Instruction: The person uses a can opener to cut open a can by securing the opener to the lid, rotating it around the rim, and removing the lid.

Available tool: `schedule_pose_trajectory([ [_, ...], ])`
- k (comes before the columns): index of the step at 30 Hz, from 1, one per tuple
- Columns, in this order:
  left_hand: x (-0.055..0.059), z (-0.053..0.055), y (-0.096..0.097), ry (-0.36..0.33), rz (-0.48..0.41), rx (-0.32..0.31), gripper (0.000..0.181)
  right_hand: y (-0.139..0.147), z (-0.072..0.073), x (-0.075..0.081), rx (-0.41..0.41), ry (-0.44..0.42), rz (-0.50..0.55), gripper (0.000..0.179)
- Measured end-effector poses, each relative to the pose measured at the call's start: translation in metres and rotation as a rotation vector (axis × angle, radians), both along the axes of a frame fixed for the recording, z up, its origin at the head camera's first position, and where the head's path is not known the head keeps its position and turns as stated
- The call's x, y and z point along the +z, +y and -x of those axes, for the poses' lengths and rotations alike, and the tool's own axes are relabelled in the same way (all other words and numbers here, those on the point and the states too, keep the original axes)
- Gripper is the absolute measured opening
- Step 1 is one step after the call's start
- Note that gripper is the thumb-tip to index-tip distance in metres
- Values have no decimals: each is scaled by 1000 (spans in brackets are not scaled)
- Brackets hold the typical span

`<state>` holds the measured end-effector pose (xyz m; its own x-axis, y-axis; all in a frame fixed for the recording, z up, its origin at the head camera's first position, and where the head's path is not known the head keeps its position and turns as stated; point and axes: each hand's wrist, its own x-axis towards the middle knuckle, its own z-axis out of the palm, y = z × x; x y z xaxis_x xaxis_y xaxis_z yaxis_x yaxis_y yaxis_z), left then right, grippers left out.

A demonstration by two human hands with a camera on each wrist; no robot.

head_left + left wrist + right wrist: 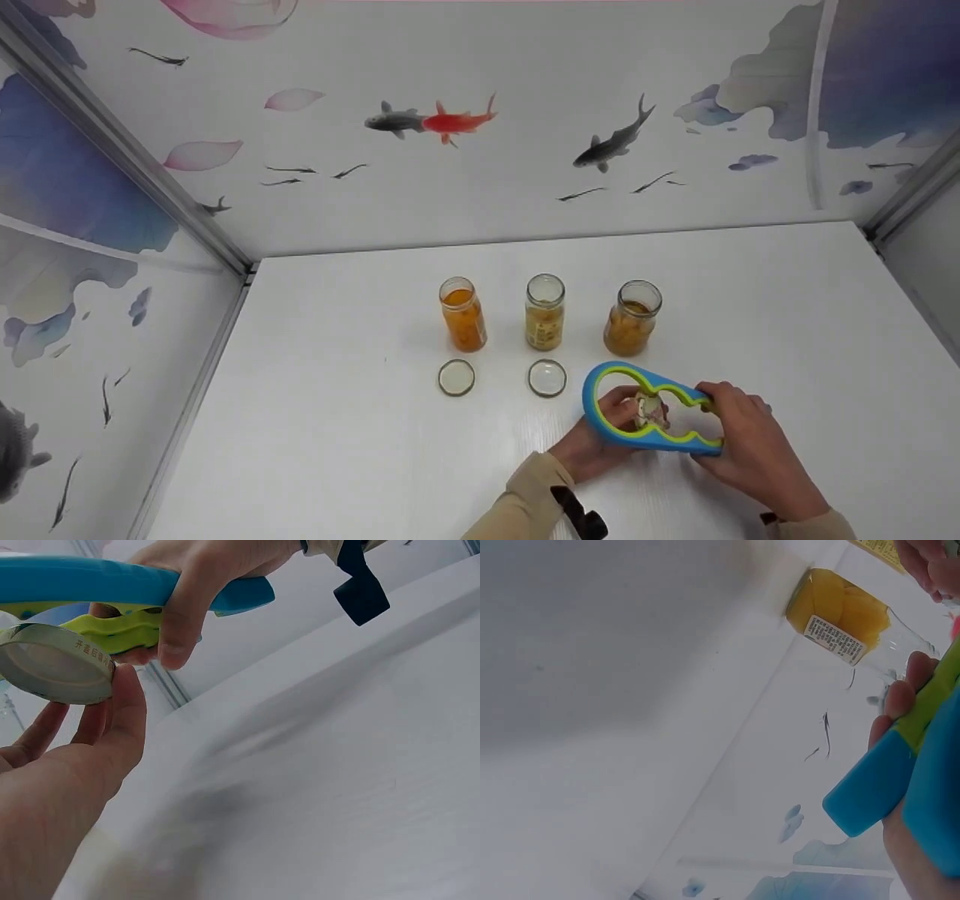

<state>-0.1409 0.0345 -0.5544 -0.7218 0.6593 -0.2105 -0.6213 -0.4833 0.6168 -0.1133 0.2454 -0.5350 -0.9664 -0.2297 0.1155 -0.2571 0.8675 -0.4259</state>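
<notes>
My right hand (757, 450) grips the handle ends of a blue and lime-green jar opener (675, 444), its loop pointing left. Thumb and fingers of my left hand (75, 780) pinch a jar lid (56, 667) by its edge, tilted, with printing on the rim. In the head view the lid shows through the opener's gap, and the left fingers are partly behind the loop. Just beyond the opener stands an uncovered jar (630, 330) of yellow-brown fruit pieces in liquid; its label appears in the right wrist view.
Two more uncovered jars stand to the left, one with orange contents (466, 326) and one with pale yellow contents (544, 326). A loose lid (456, 377) lies before the orange jar, and another lid (547, 377) before the middle one. Printed wall panels (465, 195) border the white table (322, 420).
</notes>
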Motion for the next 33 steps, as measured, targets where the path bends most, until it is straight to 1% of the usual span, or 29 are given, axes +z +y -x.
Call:
schedule_pose_trajectory([
  [1,-18,2,8,12,39,41,40,1,0,0,-4,5,-1,83],
  [2,-27,2,14,24,72,87,41,1,-1,-1,-8,8,-2,83],
  [3,-35,4,16,34,76,101,41,2,-1,-1,-14,12,-1,83],
  [4,-39,6,13,44,55,83,41,3,-1,-1,-20,19,-1,82],
  [5,-41,8,10,50,33,62,42,3,-2,-1,-27,30,-2,82],
  [6,-42,10,7,32,15,45,40,4,-2,-2,-34,45,-3,81],
  [7,-39,11,4,27,-3,21,41,5,-2,-2,-43,60,-3,81],
  [8,-36,12,2,12,-1,18,39,5,-2,-2,-55,67,-3,81],
  [9,-37,15,2,-12,1,16,37,6,-3,-2,-67,76,0,81],
  [10,-34,15,1,-31,13,24,35,7,-3,-2,-79,85,3,81],
  [12,-30,17,0,-42,56,44,35,9,-3,-2,-98,97,8,81],
  [14,-28,18,0,-6,105,54,37,11,-4,-3,-114,97,9,82],
  [17,-26,22,-2,105,179,55,43,14,-4,-3,-136,92,7,82],
  [19,-25,25,-2,178,228,61,42,16,-5,-2,-156,76,7,83],
  [20,-25,27,-2,220,268,64,42,17,-5,-2,-166,71,7,83],
  [22,-24,30,-2,306,380,67,42,19,-7,-3,-189,54,6,82],
  [26,-22,37,-2,477,645,42,43,24,-9,-5,-232,27,-5,80],
  [28,-21,40,-1,552,732,28,44,25,-10,-7,-251,4,-11,79],
  [29,-20,42,-1,590,762,26,45,26,-10,-7,-259,-13,-13,79],
  [30,-20,43,0,631,790,27,46,27,-10,-8,-265,-25,-16,79],
  [33,-17,48,3,760,914,28,49,30,-10,-9,-285,-48,-27,80],
])
